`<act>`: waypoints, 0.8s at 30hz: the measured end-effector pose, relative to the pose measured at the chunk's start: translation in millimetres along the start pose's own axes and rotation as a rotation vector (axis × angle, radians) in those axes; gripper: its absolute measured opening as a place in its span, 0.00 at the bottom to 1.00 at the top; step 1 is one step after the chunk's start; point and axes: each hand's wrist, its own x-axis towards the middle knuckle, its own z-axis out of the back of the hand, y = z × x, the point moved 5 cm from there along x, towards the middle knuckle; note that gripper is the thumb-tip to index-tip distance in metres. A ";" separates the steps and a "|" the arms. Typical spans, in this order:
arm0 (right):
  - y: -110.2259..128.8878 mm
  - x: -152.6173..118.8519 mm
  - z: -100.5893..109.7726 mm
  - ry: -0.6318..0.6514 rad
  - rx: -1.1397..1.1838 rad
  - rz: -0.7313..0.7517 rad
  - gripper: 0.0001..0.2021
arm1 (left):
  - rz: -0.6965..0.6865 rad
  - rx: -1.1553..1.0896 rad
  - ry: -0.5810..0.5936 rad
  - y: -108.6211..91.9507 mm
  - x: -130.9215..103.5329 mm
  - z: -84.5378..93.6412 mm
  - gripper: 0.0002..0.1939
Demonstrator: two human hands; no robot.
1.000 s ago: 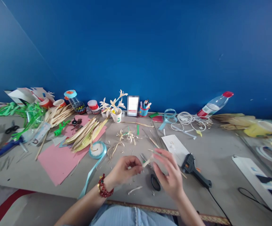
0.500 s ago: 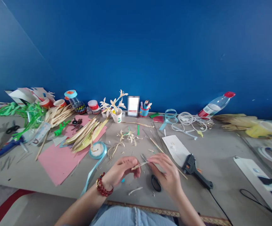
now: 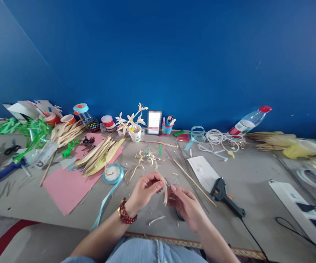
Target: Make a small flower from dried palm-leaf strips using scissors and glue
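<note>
Between thumb and fingers, my left hand (image 3: 147, 189) pinches a thin pale husk strip (image 3: 165, 193), which hangs down in a curve. Just right of the strip is my right hand (image 3: 184, 204), its fingers bent together; whether they hold anything is too small to make out. Black-handled scissors (image 3: 180, 215) lie partly hidden under my right hand. Beyond the hands, small pale husk flowers (image 3: 149, 157) and a curled husk piece (image 3: 133, 172) lie on the grey table (image 3: 114, 223). A loose sliver (image 3: 157, 220) rests near my wrists.
A glue gun (image 3: 225, 197) and white paper (image 3: 204, 173) lie at the right, near a power strip (image 3: 297, 208). Left are a blue ribbon roll (image 3: 113, 173), husks (image 3: 99, 157) and pink paper (image 3: 65, 188). A cup of husk flowers (image 3: 135, 134) and a bottle (image 3: 249, 122) stand behind.
The strip has turned from nearly level to hanging down from my left hand. My right hand has moved down slightly and its fingers have curled, covering more of the scissors.
</note>
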 end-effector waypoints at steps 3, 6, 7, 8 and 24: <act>-5.8 -4.8 -8.1 0.079 0.107 -0.081 0.13 | -0.008 -0.143 0.046 2.1 0.1 -1.0 0.12; -7.0 -7.8 -14.4 0.119 0.154 -0.097 0.12 | 0.013 -0.239 0.089 5.0 -0.2 -3.4 0.12; -5.9 -7.8 -14.9 0.113 0.154 -0.083 0.12 | 0.025 -0.255 0.094 5.5 -0.5 -4.0 0.11; -4.3 -7.3 -14.0 0.092 0.146 -0.059 0.12 | 0.036 -0.258 0.095 5.4 -1.0 -4.3 0.11; 20.3 -9.1 14.1 -0.235 -0.462 0.339 0.16 | 0.004 0.123 0.023 -2.4 -15.4 -6.2 0.10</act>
